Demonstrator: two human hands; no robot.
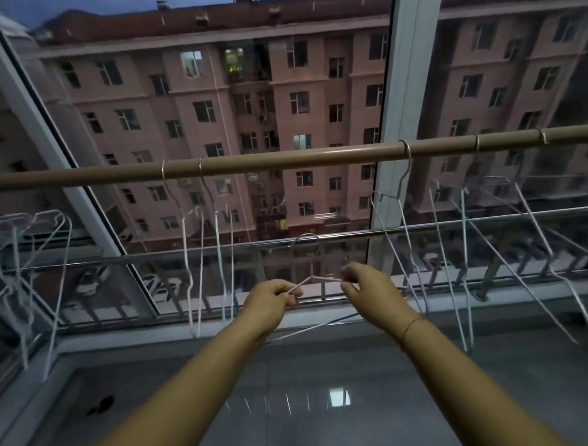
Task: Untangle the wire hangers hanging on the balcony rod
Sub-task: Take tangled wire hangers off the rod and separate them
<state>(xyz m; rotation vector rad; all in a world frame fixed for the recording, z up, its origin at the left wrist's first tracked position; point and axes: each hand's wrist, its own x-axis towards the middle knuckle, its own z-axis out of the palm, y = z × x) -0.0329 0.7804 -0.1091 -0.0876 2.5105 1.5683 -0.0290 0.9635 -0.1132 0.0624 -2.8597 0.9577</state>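
A tan balcony rod (283, 160) runs across the view at mid height. I hold one pale wire hanger (317, 278) off the rod, below it, hook pointing up. My left hand (272, 299) pinches its left shoulder and my right hand (367, 283) pinches its right shoulder. Two white hangers (195, 261) hang from the rod to the left of my hands. Several more hangers (465, 249) hang tilted to the right, their wires crossing. A tangled bunch of white hangers (21, 268) hangs at the far left.
Behind the rod is a glazed balcony window with white frames (411, 83) and a metal rail (354, 237) outside. A grey glossy sill (310, 407) lies below my arms. A pink apartment block fills the background.
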